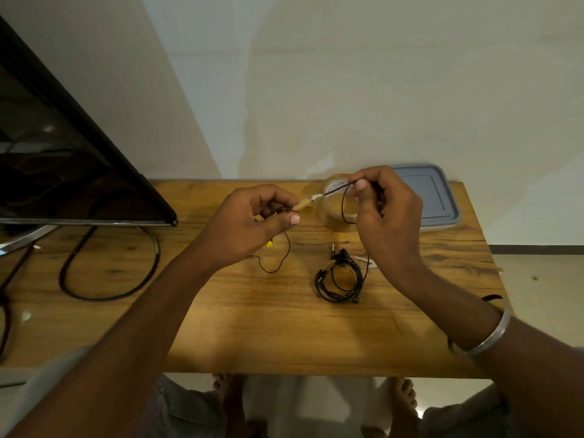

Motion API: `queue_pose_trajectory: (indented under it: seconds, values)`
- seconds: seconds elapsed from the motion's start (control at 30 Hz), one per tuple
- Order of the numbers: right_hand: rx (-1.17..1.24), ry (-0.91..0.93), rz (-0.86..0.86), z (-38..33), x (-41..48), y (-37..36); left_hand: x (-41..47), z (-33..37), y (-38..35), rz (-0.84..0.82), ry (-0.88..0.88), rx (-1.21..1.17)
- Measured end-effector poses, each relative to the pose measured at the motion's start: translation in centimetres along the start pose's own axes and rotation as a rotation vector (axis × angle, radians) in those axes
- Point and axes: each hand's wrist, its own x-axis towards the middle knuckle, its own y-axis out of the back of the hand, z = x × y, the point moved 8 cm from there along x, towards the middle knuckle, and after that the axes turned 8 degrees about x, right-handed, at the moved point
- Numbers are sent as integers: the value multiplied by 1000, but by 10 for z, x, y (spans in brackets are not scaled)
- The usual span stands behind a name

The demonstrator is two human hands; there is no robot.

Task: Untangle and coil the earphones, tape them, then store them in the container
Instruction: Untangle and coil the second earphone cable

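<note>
Both hands hold a black earphone cable [344, 200] above the wooden table [252, 327]. My left hand [252, 222] is closed on one end, where a tan taped section [305, 202] sticks out toward the right. My right hand [385, 213] pinches the wire near a loop; more wire hangs below the left hand to the table [278, 263]. A second black earphone set [339, 279] lies coiled on the table, bound with tan tape. A roll of brown tape [336, 213] stands behind the hands. The grey-lidded container [433, 197] sits at the back right, closed.
A dark monitor [63, 159] leans at the left with a thick black cable [110, 267] looping on the table. Small scraps of tape [366, 260] lie near the coiled set. The table's front edge is close to my knees.
</note>
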Motion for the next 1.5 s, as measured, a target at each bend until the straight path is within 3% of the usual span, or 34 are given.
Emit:
queue_pose_trajectory:
  seconds: [0.23,0.47,0.6,0.7,0.97,1.13,1.27,1.4,1.5]
  values:
    - [16,-89,57,8,3,6,3,-3,14,113,51,-148]
    - [14,-76,68,6,5,8,1,-14,28,295,129,-55]
    - [27,-106,97,11,6,12,1,-15,28,272,170,-242]
    - [47,-152,148,21,11,20,2,-19,23,164,203,-319]
    - [85,-143,117,21,14,18,3,-21,17,154,220,-89]
    - [94,-202,56,29,11,10,3,-22,16,172,250,-302]
    - [89,-222,46,32,9,9,4,-25,22,263,280,-705]
    - [119,-177,7,23,7,3,5,-23,22,224,237,-945]
    - [147,-129,-42,15,6,-2,6,-19,20,210,209,-986]
